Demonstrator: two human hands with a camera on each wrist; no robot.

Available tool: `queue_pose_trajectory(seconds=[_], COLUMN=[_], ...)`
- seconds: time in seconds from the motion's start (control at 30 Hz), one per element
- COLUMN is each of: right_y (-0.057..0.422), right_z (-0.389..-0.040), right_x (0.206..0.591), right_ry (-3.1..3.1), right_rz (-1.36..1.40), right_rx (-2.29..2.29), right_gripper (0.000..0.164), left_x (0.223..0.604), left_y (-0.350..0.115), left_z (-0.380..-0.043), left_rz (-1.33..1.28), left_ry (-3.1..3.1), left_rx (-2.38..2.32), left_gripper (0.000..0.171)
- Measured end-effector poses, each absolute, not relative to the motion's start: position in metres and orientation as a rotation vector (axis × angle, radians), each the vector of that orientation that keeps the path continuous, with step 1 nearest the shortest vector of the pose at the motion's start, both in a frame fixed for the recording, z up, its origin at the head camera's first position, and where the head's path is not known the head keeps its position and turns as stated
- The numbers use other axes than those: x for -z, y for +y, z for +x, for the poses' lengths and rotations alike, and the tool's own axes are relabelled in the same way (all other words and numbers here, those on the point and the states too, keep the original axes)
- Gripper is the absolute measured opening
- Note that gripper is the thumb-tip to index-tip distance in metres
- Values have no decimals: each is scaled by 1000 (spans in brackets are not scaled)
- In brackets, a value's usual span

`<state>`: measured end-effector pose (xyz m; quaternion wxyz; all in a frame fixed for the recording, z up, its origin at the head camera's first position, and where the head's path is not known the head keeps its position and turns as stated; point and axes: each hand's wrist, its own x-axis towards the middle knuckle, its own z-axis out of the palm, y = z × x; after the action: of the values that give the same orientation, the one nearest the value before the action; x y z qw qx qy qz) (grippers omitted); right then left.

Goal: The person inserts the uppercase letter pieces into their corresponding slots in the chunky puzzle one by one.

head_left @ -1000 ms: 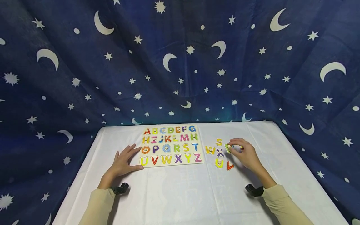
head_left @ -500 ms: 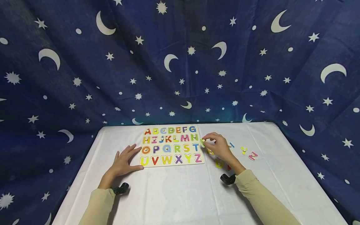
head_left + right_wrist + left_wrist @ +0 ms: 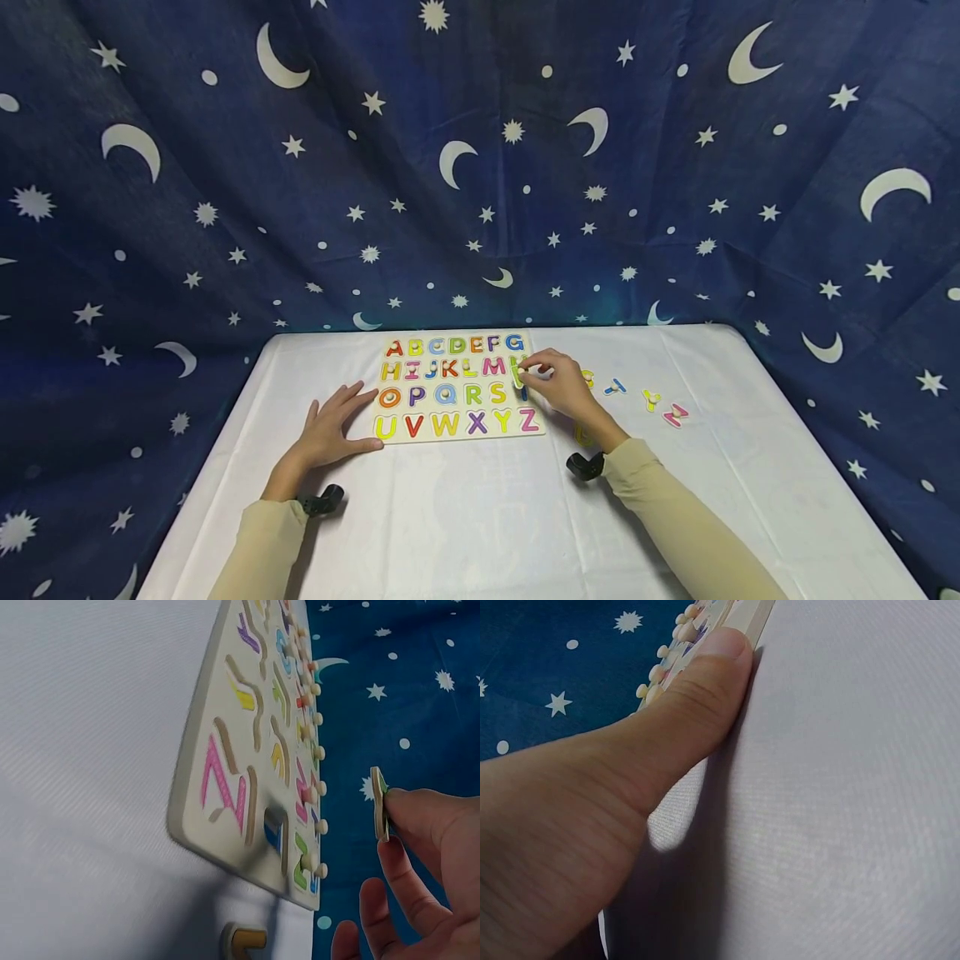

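pinching the green letter piece [image 3: 517, 377] by its peg, my right hand [image 3: 558, 388] hovered mid-frame over the puzzle board [image 3: 457, 435]; left hand [image 3: 327, 433] lay flat, thumb bracing the board's edge. judged: square piece before lowering.

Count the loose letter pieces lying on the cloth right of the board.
5: an orange piece by the right hand, which holds a green piece; a blue piece; a yellow Y; a pink piece; a yellow piece at the wrist. The arm may hide more.
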<state>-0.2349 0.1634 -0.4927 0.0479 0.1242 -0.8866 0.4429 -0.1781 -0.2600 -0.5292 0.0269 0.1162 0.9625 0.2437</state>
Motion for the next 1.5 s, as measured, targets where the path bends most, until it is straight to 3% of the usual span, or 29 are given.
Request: queue_pose_trajectory(seconds=[0.4, 0.97, 1.5], right_y=[138, 80, 72], right_z=[-244, -242, -241], right_x=[495, 520, 526], right_ry=[-2740, -2788, -2832], right_rz=[401, 499, 347], right_rx=[-1428, -1206, -1057], right_gripper=[17, 5, 5], left_x=[531, 531, 528], left_y=[-261, -260, -259], left_z=[-177, -178, -178], left_rz=[351, 353, 338], left_ry=[2972, 2964, 2964], left_rx=[-758, -762, -747], left_gripper=[98, 98, 98])
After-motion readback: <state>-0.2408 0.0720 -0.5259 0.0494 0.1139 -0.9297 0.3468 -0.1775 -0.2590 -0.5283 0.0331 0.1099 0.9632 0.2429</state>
